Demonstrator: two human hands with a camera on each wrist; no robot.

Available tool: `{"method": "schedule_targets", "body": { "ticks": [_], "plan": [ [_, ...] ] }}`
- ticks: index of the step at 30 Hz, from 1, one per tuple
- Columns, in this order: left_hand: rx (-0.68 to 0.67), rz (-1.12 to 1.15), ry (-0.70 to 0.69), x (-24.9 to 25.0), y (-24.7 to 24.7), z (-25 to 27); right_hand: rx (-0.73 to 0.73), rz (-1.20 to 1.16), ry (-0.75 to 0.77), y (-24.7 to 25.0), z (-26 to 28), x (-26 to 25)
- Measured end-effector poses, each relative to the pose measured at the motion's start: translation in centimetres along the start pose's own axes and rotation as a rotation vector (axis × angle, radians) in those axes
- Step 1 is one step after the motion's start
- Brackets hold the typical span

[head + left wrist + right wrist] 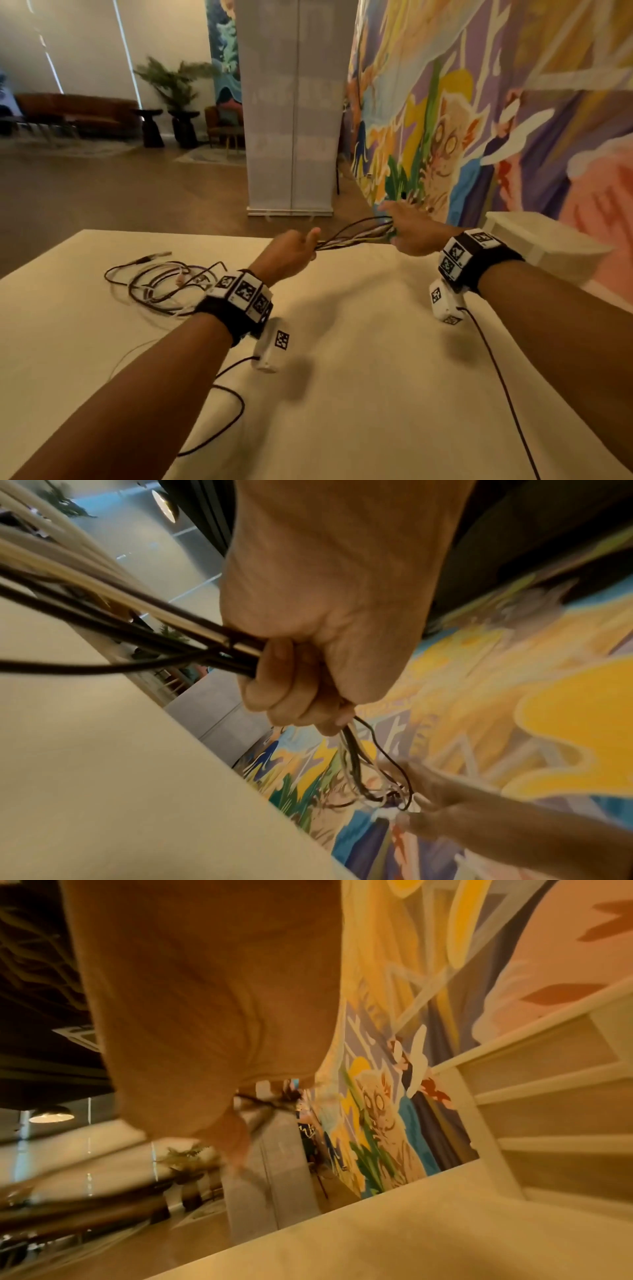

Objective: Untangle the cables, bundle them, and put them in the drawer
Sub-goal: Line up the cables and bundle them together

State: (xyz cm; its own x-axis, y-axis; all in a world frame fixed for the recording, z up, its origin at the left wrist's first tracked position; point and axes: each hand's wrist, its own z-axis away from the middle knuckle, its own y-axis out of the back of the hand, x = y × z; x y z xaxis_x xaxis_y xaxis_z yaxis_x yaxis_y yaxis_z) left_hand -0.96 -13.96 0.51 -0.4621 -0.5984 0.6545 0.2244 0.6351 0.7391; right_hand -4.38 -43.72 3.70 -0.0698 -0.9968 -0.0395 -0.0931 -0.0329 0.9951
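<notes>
A bunch of black and white cables (352, 234) stretches in the air between my two hands above the far part of the cream table (342, 394). My left hand (294, 253) grips the bunch in a fist (291, 685); from there the strands (120, 631) trail back to a loose tangle (161, 284) lying on the table at the left. My right hand (407, 229) holds the bunch's far looped end (387, 794). In the right wrist view the palm (205, 1015) hides most of the cables (270, 1102).
A white drawer unit (534, 240) stands just right of the table, against the painted wall (479, 102); its drawer fronts (548, 1096) appear in the right wrist view. A white banner stand (291, 137) rises beyond the table. Wrist camera leads (496, 377) hang over the near tabletop.
</notes>
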Motion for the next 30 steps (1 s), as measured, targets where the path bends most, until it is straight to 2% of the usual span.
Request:
{"method": "schedule_targets", "body": {
  "ticks": [5,7,9,11,13,20,23,26,30],
  "plan": [
    [-0.073,-0.074,0.079,0.7,-3.1,-1.1,-0.126,-0.274,0.200,-4.5,3.8,-7.4],
    [-0.082,-0.074,0.082,0.8,-3.6,-0.9,-0.074,-0.406,0.224,-7.1,4.4,-9.8],
    [-0.121,-0.067,0.119,0.6,-4.1,-0.6,-0.001,-0.488,0.210,-8.8,3.8,-10.1],
    [-0.208,-0.011,0.193,0.2,-4.3,-0.2,-0.071,-0.422,0.205,-9.3,3.1,-9.8],
    [-0.257,0.038,0.211,-0.2,-4.2,0.1,-0.160,-0.382,0.246,-9.4,3.1,-9.7],
    [-0.339,-0.179,0.172,-1.5,-1.4,2.4,-0.149,-0.293,0.250,-9.7,2.5,-5.9],
    [-0.229,-0.277,0.147,-0.8,-2.2,2.3,-0.147,-0.274,0.207,-9.7,2.1,-6.6],
    [-0.215,-0.364,0.113,-1.3,-2.8,2.0,0.015,-0.284,0.281,-9.7,2.4,-8.6],
    [-0.198,-0.219,0.117,-1.2,-2.2,1.6,0.026,-0.308,0.290,-10.1,3.1,-12.5]
  ]
}}
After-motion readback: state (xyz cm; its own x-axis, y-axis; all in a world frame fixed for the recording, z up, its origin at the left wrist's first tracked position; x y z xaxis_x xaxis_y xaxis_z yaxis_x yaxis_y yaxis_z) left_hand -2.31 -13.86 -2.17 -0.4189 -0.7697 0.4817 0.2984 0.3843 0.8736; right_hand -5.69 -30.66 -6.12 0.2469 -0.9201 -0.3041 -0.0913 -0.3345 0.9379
